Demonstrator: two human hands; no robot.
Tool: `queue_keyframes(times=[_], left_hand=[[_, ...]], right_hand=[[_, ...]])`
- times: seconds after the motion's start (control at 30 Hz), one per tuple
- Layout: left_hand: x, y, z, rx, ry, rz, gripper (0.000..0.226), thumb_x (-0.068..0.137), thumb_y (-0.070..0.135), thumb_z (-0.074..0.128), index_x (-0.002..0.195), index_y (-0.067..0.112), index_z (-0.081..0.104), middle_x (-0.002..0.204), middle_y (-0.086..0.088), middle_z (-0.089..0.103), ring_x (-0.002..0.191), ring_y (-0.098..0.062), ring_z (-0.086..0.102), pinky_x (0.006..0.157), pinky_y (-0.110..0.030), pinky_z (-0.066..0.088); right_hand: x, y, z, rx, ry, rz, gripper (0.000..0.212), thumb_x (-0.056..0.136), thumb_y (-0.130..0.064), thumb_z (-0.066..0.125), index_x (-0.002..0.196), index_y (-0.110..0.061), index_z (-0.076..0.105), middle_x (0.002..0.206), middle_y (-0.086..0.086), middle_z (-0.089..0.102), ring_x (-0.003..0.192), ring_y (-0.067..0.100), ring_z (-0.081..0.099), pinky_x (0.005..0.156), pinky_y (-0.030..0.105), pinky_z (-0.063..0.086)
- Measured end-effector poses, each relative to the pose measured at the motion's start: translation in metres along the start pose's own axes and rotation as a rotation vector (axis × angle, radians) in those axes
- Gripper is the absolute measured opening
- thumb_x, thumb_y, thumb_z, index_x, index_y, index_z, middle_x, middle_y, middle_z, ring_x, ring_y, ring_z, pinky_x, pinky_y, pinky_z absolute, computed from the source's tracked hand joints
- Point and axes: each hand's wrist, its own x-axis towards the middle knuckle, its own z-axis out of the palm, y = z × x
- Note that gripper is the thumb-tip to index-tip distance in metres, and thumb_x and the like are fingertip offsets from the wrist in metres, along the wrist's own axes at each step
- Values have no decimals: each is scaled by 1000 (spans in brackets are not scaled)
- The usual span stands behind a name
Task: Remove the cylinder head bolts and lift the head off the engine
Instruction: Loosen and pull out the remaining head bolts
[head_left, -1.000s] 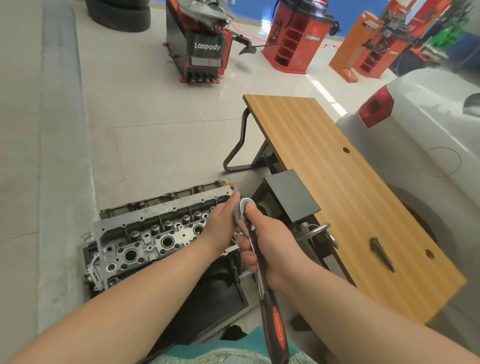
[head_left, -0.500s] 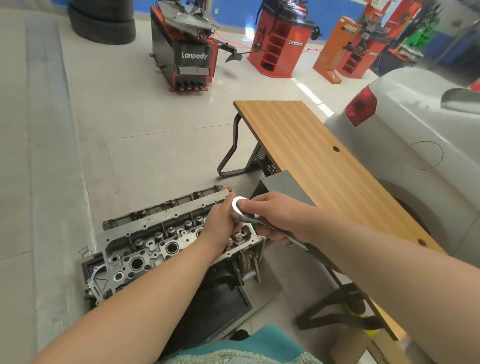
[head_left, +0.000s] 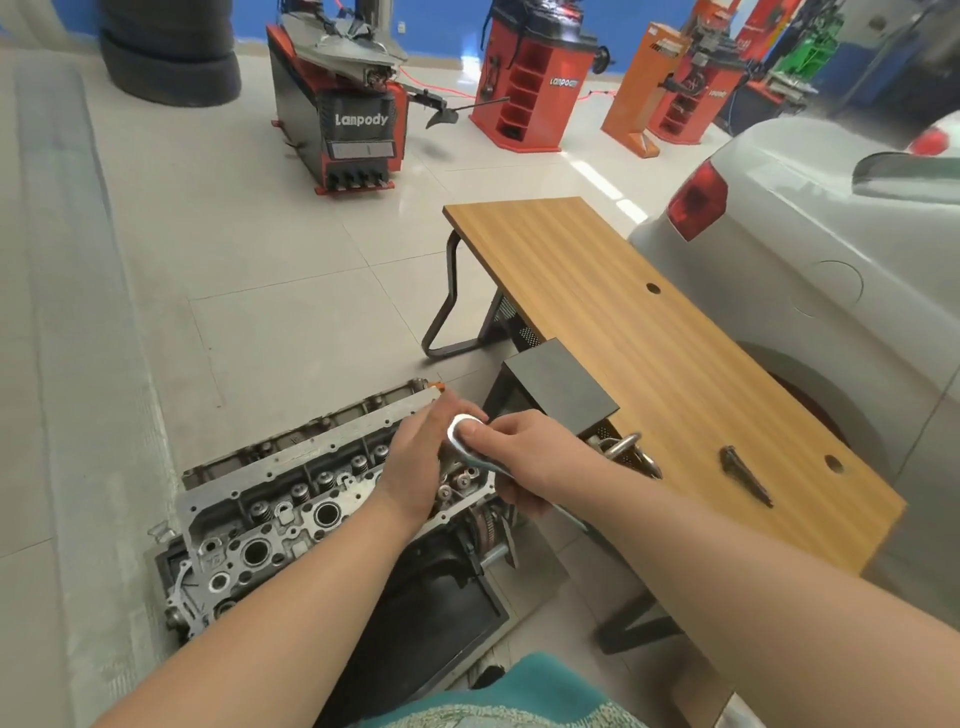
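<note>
Bolt removal is under way. The cylinder head (head_left: 291, 499) sits on the engine on the floor. The right hand (head_left: 524, 457) grips the ratchet (head_left: 460, 431); the left hand (head_left: 415, 457) curls beside its head, steadying it. Next: swing the handle to loosen the bolt.

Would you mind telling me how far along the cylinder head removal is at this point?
Done: one dark bolt already lies on the wooden table. In hand: the right hand grips the ratchet over the near end of the cylinder head, while the left hand steadies its socket end. Left: the head is still seated on the engine, so the remaining bolts and the lift-off are still to do.
</note>
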Motion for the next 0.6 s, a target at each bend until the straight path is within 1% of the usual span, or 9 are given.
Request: queue_keyframes(times=[0.07, 0.17, 0.23, 0.27, 0.33, 0.4, 0.5, 0.53, 0.6], left_hand=[[3, 9, 3, 155, -67, 31, 45, 98, 62, 51, 96, 25, 78, 86, 10, 71, 75, 1, 65, 67, -26, 47], [5, 14, 7, 253, -78, -7, 37, 98, 55, 54, 88, 27, 76, 76, 15, 67, 65, 6, 60, 62, -26, 44], [4, 15, 10, 216, -25, -26, 37, 96, 50, 54, 80, 22, 72, 75, 2, 66, 63, 3, 57, 59, -24, 45], [4, 15, 13, 187, -1, -36, 37, 95, 49, 55, 79, 19, 71, 79, -6, 67, 63, 1, 58, 56, -22, 47], [3, 17, 18, 154, 23, -60, 39, 93, 47, 56, 79, 13, 70, 82, -12, 69, 65, -4, 60, 52, -16, 48], [3, 18, 23, 109, 46, -93, 39, 93, 44, 58, 84, 8, 70, 82, -12, 70, 67, -9, 63, 51, -18, 50], [4, 19, 27, 103, 98, -119, 37, 100, 37, 58, 88, 5, 71, 90, -15, 71, 77, -22, 67, 54, -27, 51], [4, 19, 27, 118, 107, -116, 36, 101, 34, 57, 88, 4, 71, 94, -18, 71, 80, -26, 67, 56, -30, 51], [5, 18, 23, 162, 89, -95, 32, 102, 26, 56, 89, 1, 70, 96, -23, 67, 78, -32, 62, 53, -34, 44]], right_hand=[[-5, 5, 1, -136, 106, -52, 66, 90, -86, 40, 95, -25, 67, 61, 2, 72, 48, 15, 67, 55, 34, 60], [-18, 24, 1, -399, 388, -101, 78, 80, -100, 22, 80, -32, 61, 61, -6, 67, 54, 9, 65, 56, 35, 57], [-33, 50, 0, -519, 589, -84, 84, 76, -104, 14, 73, -32, 57, 56, -8, 61, 51, 6, 59, 49, 30, 47], [-41, 66, -1, -545, 667, -72, 81, 78, -102, 14, 72, -33, 55, 55, -9, 59, 49, 5, 56, 47, 26, 41], [-60, 100, -2, -473, 777, -44, 68, 89, -92, 22, 72, -35, 54, 56, -12, 56, 50, 5, 53, 49, 22, 35], [-75, 127, 3, -207, 862, -26, 56, 96, -78, 35, 74, -33, 60, 60, -12, 58, 57, 7, 57, 55, 22, 38], [-81, 143, 20, 525, 878, -11, 45, 107, -51, 51, 76, -23, 70, 72, -6, 65, 68, 8, 62, 63, 28, 48], [-79, 142, 26, 713, 868, 18, 42, 107, -47, 52, 77, -24, 71, 76, -3, 67, 69, 10, 66, 62, 27, 52], [-70, 132, 33, 1029, 865, 90, 38, 103, -47, 56, 75, -27, 71, 81, -1, 69, 76, 13, 71, 60, 23, 56]])
